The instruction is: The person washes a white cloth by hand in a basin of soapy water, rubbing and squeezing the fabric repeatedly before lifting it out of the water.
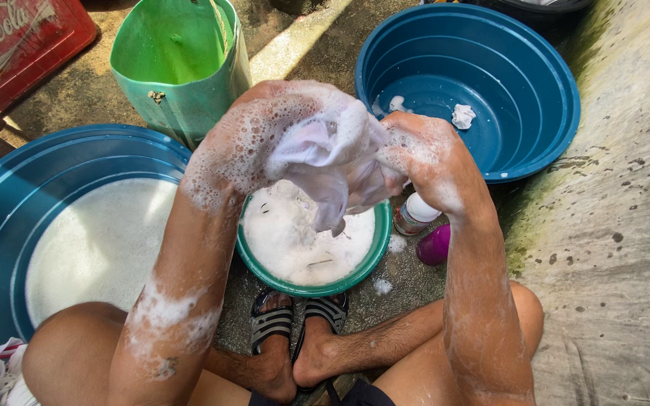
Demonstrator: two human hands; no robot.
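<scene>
My left hand (246, 143) and my right hand (426, 158) are both covered in suds and closed on a wet white cloth (325, 162), bunched between them. The cloth hangs above a small green basin (379, 244) full of foamy water, which stands on the ground between my knees. Foam runs down both forearms. My feet in black striped sandals (295, 323) rest just below the basin.
A large blue basin (9, 210) of soapy water sits at the left, a nearly empty blue basin (520, 135) at the upper right, a green bucket (182, 105) at the top. A small white-capped bottle (415, 214) and a purple object (434, 244) lie beside the green basin. A concrete ledge (618, 225) runs along the right.
</scene>
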